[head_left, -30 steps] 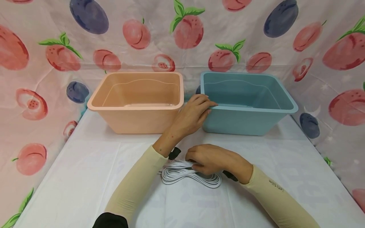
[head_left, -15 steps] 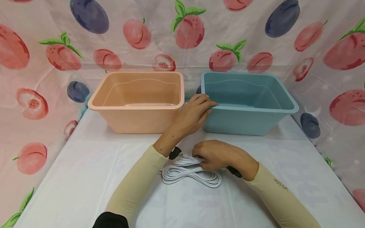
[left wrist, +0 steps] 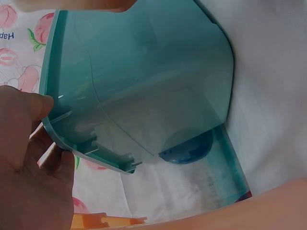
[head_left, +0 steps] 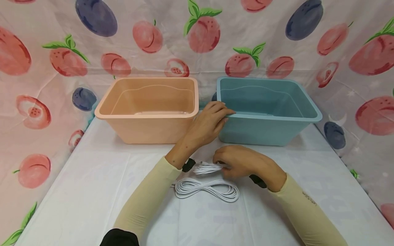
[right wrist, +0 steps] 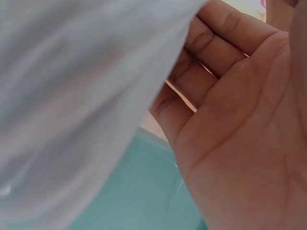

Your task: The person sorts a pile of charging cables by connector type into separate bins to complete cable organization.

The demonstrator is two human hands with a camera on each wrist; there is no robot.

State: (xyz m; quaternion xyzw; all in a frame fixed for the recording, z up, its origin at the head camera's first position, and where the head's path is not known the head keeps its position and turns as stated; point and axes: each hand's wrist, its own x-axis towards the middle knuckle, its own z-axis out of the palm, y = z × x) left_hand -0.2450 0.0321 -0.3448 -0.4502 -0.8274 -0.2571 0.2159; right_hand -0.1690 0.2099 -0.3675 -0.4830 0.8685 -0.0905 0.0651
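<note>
In the head view, my left hand (head_left: 209,124) grips the near left corner of a blue plastic bin (head_left: 255,131). The left wrist view shows the thumb against the outside of the bin (left wrist: 158,72) and the left hand's fingers (left wrist: 62,175) at its rim. My right hand (head_left: 240,160), in front of the bin, holds one end of a looped bundle of white cable (head_left: 206,167), its fingertips partly hidden. A second white cable bundle (head_left: 206,189) lies coiled on the table just nearer to me. In the right wrist view, the palm (right wrist: 235,139) is seen beside a blurred whitish surface.
A peach-coloured bin (head_left: 150,131) stands to the left of the blue one, with a narrow gap between them. Both rest on a white-covered table (head_left: 89,191) against a fruit-print cloth (head_left: 197,61) at the back and sides.
My right hand has moved up and to the right, drawing one cable bundle off the other, which stays in place. The left hand has not moved from the bin's rim.
</note>
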